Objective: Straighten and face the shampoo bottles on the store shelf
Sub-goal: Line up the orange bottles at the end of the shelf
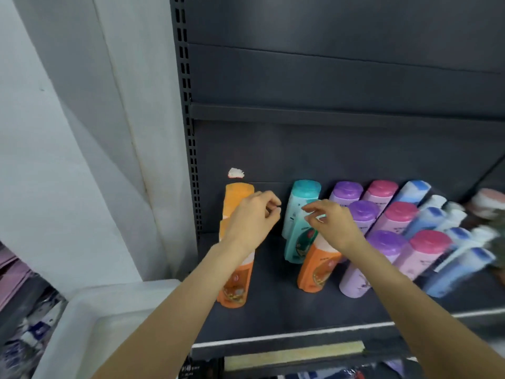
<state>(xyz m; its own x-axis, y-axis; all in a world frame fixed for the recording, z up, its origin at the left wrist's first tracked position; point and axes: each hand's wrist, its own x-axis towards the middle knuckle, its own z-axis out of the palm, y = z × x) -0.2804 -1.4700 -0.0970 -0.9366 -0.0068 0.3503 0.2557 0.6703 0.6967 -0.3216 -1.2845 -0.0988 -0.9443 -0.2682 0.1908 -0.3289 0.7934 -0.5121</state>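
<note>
Shampoo bottles stand in columns on a dark grey shelf (276,310). At the far left is an orange column, with a back bottle (238,196) and a front bottle (235,283). My left hand (250,218) hovers in front of them with loosely curled fingers and holds nothing. To its right stand two teal bottles (302,195), and an orange bottle (314,272) stands in front of them. My right hand (332,224) is over the teal bottles, fingers loosely bent; whether it touches them I cannot tell. Purple (355,280), pink (430,242) and blue (448,277) columns follow on the right.
A slotted shelf upright (188,132) borders the shelf on the left, beside a white wall. A white plastic bin (93,310) sits at lower left. A white rail (300,334) edges the shelf front. Torn sticker residue (236,173) marks the back panel. More blurred products stand at far right.
</note>
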